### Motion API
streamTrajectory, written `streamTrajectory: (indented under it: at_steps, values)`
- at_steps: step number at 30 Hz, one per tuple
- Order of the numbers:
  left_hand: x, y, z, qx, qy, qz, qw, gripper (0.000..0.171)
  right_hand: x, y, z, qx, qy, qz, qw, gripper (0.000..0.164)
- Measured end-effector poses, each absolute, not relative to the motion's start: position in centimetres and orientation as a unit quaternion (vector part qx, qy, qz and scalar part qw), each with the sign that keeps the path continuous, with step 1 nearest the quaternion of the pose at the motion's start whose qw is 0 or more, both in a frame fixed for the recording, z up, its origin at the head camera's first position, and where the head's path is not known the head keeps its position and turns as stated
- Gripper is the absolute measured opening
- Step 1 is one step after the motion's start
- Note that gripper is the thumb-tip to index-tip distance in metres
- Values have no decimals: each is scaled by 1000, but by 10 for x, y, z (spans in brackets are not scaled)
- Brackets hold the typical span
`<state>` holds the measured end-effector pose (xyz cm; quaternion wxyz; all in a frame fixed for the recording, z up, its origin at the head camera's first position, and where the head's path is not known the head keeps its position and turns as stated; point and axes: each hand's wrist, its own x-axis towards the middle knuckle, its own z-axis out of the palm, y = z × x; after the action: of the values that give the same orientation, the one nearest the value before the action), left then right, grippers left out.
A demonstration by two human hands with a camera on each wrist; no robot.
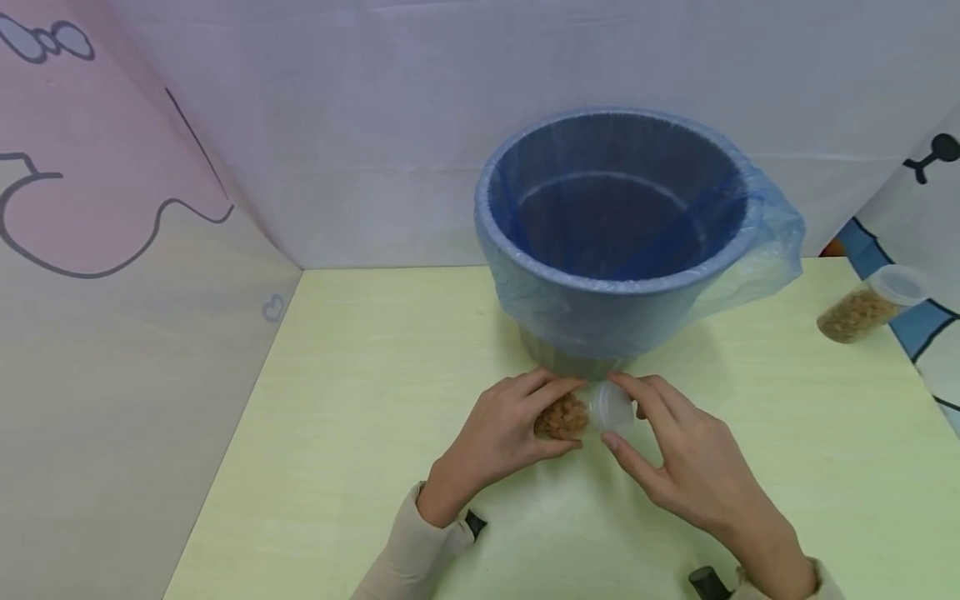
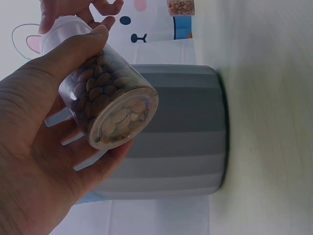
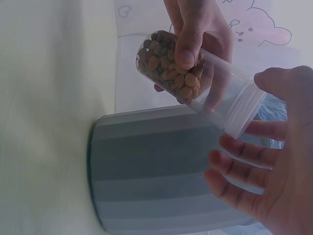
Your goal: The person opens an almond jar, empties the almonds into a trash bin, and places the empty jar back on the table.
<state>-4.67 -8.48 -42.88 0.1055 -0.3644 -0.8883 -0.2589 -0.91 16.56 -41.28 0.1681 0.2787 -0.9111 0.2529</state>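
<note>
A clear plastic jar (image 2: 105, 93), part-filled with brown nuts that look like almonds, is tilted between my two hands in front of the bin. My left hand (image 1: 517, 421) grips its body, the thumb on one side and the fingers curled round the other. At the jar's other end sits a translucent white lid (image 3: 246, 108). My right hand (image 1: 686, 458) has its thumb and index finger at opposite edges of this lid. The other right fingers (image 3: 234, 191) spread loosely, apart from the jar.
Just beyond my hands stands a grey bin (image 3: 156, 171) lined with a blue plastic bag (image 1: 772, 225). A second lidded jar (image 1: 858, 315) of brown pieces is near the right edge of the pale table (image 1: 360, 358). White and printed sheets (image 1: 337, 150) enclose the back and sides.
</note>
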Motion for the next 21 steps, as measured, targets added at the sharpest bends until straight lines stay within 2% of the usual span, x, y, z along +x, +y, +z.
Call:
streamTrajectory:
  at_steps: [10,17,21]
  values:
    - [-46,-86,-428,-366,-888,-254,112,70,-9,166,-414,294,-905,255,172,62]
    - [-47,-86,-428,-368,-886,-255,116,71,-8,167,-414,284,-912,248,161,78]
    - [-46,-86,-428,-370,-886,-254,116,71,-9,167,-415,277,-914,244,167,74]
